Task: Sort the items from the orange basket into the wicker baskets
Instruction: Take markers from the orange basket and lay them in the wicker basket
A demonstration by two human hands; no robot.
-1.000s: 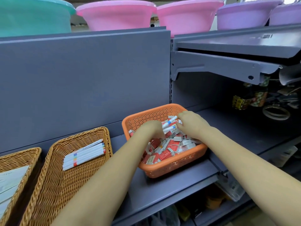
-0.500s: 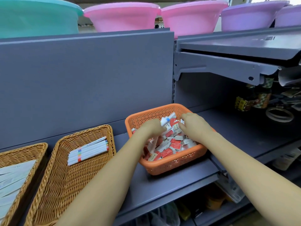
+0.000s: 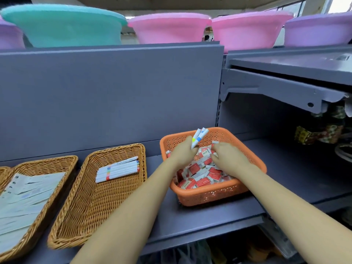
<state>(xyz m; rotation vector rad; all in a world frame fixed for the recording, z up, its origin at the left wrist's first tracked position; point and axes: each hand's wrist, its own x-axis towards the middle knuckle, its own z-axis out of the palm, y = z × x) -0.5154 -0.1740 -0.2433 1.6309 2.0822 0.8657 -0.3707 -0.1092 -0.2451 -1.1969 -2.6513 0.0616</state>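
The orange basket (image 3: 219,193) stands on the grey shelf, filled with several small red-and-white boxes (image 3: 200,174). My left hand (image 3: 182,153) is inside it and grips a few white markers (image 3: 199,137) that stick up above the rim. My right hand (image 3: 228,155) is in the basket too, its fingers curled on a small white item (image 3: 215,142). To the left, a wicker basket (image 3: 91,202) holds several white markers (image 3: 118,169). Further left, another wicker basket (image 3: 38,168) holds paper sheets (image 3: 21,202).
Plastic basins (image 3: 171,27) in teal, pink and purple line the top of the shelving. A grey bracket shelf (image 3: 285,88) juts out at upper right. Dark goods (image 3: 322,132) sit at the far right. Bags lie below the shelf edge.
My left hand has lifted a few markers up out of the boxes; they now point upward above the basket rim. The view has tilted up and shifted left.
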